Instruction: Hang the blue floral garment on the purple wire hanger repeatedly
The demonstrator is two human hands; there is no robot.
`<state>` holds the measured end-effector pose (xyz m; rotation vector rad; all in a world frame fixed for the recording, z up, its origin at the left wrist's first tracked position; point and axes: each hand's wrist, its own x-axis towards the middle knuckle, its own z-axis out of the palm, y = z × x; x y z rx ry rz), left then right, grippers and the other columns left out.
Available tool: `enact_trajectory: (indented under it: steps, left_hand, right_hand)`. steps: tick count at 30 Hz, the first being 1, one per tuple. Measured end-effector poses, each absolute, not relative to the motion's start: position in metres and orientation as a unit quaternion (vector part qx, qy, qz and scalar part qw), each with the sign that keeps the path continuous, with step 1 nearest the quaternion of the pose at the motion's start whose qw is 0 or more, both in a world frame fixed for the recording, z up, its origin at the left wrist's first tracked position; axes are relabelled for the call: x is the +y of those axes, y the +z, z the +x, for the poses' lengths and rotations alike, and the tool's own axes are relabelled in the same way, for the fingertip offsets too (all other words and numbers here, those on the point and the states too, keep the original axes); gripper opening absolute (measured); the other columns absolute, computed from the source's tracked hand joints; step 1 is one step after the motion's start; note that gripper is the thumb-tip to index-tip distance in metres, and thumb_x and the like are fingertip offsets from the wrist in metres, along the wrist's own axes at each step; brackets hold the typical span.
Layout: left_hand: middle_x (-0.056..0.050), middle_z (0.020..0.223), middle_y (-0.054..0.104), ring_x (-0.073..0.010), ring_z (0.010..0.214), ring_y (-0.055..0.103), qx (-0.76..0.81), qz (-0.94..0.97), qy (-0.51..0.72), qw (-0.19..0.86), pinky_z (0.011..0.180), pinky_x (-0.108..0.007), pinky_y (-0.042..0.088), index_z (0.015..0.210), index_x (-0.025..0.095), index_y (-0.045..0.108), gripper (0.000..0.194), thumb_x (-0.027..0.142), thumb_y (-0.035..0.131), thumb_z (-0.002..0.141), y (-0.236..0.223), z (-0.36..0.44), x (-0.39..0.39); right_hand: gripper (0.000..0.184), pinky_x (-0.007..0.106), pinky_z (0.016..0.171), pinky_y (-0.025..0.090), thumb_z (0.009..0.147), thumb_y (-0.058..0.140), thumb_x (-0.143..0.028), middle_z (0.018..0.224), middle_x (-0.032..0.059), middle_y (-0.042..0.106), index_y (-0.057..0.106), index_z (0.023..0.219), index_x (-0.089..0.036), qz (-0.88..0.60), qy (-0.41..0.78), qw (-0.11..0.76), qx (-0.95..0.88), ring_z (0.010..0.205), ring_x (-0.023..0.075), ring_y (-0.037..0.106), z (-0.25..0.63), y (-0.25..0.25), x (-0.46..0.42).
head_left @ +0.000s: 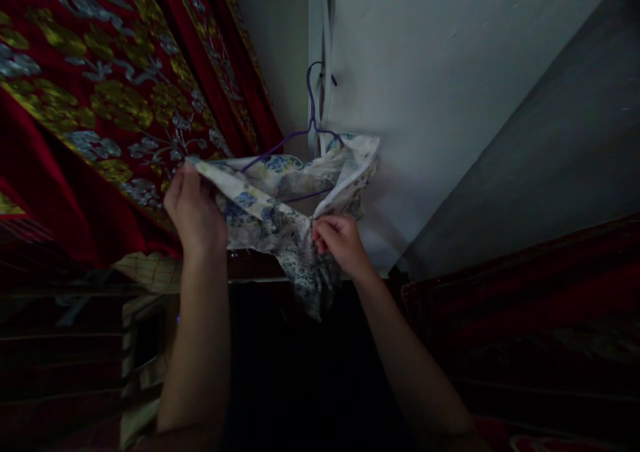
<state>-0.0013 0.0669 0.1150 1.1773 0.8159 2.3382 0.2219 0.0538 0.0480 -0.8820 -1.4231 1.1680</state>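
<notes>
A white cloth with a blue flower print (280, 199) is draped over a purple wire hanger (313, 115) whose hook hangs from a white strip on the wall. My left hand (193, 212) is closed on the cloth's left corner and holds it up. My right hand (340, 242) pinches the cloth at its lower middle, just under the hanger's bottom bar. The cloth's tail hangs down between my forearms.
A red curtain with gold and silver flowers (110, 92) fills the upper left, right behind my left hand. A pale wall (440, 105) stands behind the hanger. Dark wooden furniture (525, 305) lies to the right and below.
</notes>
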Motion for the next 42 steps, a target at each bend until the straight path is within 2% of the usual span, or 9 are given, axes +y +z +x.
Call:
enact_trajectory:
  steps: [4,11,16,23,28,32,35,39,42]
  left_hand:
    - [0.000,0.072,0.067,-0.0142,0.082,0.066,0.354,0.201,0.793,0.453,0.087,-0.027,0.051,0.070,0.020,0.059,0.023,0.025,0.058,0.093,0.037,-0.019,0.062]
    - [0.000,0.070,0.069,-0.0133,0.068,0.062,0.404,0.245,0.712,0.520,0.067,-0.022,0.048,0.074,0.015,0.069,0.009,0.014,0.077,0.072,-0.054,0.058,0.046]
    - [0.002,0.075,0.067,-0.0116,0.070,0.059,0.359,0.287,0.708,0.537,0.068,-0.020,0.046,0.078,0.017,0.069,0.025,0.034,0.085,0.071,-0.028,0.080,0.040]
    - [-0.005,0.096,0.069,-0.0184,0.091,0.063,0.286,0.573,0.574,0.509,0.086,-0.028,0.048,0.091,0.020,0.071,0.022,0.041,0.067,0.093,0.033,0.108,-0.003]
    - [-0.010,0.138,0.059,-0.0279,0.139,0.047,0.331,0.695,0.557,0.311,0.117,-0.040,0.034,0.101,0.024,0.071,0.022,0.041,0.058,0.099,0.052,0.102,-0.001]
    - [-0.012,0.123,0.069,-0.0291,0.115,0.064,0.322,0.717,0.445,0.429,0.101,-0.040,0.049,0.128,0.023,0.064,0.047,0.057,0.042,0.102,0.045,0.069,0.011]
    - [-0.008,0.101,0.076,-0.0279,0.094,0.069,0.363,0.768,0.310,0.428,0.085,-0.035,0.053,0.109,0.020,0.073,0.045,0.057,0.049,0.099,0.032,0.045,0.011]
    - [-0.004,0.079,0.074,-0.0242,0.070,0.066,0.490,0.787,0.252,0.277,0.068,-0.030,0.048,0.098,0.020,0.075,0.035,0.050,0.059,0.094,0.026,0.022,0.011]
    - [-0.004,0.065,0.069,-0.0223,0.059,0.062,0.542,0.784,0.233,0.192,0.062,-0.028,0.042,0.091,0.021,0.077,0.033,0.049,0.060,0.093,0.035,0.004,0.015]
  right_hand:
    - [0.025,0.020,0.039,0.030,0.073,0.057,-0.036,0.042,-0.0039,0.050,0.057,0.054,-0.020,-0.356,0.560,0.525,-0.533,0.036,0.0081,0.044,0.210,0.028,0.022]
    - [0.031,0.021,0.037,0.028,0.072,0.061,-0.045,0.043,-0.0039,0.049,0.057,0.054,-0.020,-0.424,0.572,0.566,-0.416,0.034,0.0077,0.039,0.229,-0.002,-0.017]
    - [0.030,0.024,0.047,0.040,0.075,0.060,-0.042,0.049,0.0012,0.058,0.064,0.058,-0.018,-0.468,0.588,0.367,-0.548,0.044,0.0128,0.052,0.272,-0.014,-0.017]
    - [0.047,0.039,0.102,0.050,0.091,0.053,-0.065,0.110,0.0083,0.072,0.069,0.102,-0.023,-0.432,0.464,0.553,-0.541,0.110,0.0245,0.065,0.267,-0.006,-0.007]
    - [0.059,0.037,0.098,0.053,0.073,0.082,-0.043,0.124,0.0072,0.068,0.060,0.125,-0.026,-0.274,0.560,0.464,-0.629,0.116,0.0250,0.065,0.238,0.024,-0.013]
    - [0.017,0.028,0.067,0.052,0.074,0.070,-0.024,0.081,0.0012,0.069,0.066,0.090,-0.019,-0.305,0.524,0.391,-0.692,0.072,0.0171,0.063,0.245,0.047,0.007]
    - [0.001,0.025,0.059,0.045,0.071,0.064,-0.019,0.067,-0.0014,0.063,0.064,0.073,-0.018,-0.327,0.413,0.458,-0.716,0.062,0.0141,0.056,0.262,0.066,0.039]
    - [0.036,0.028,0.080,0.050,0.069,0.064,-0.013,0.098,0.0022,0.072,0.071,0.103,-0.020,-0.356,0.255,0.580,-0.687,0.086,0.0179,0.064,0.268,0.077,0.093]
    - [0.043,0.030,0.085,0.050,0.077,0.062,-0.018,0.106,0.0034,0.072,0.065,0.121,-0.021,-0.407,0.288,0.560,-0.662,0.089,0.0182,0.065,0.265,0.064,0.129]
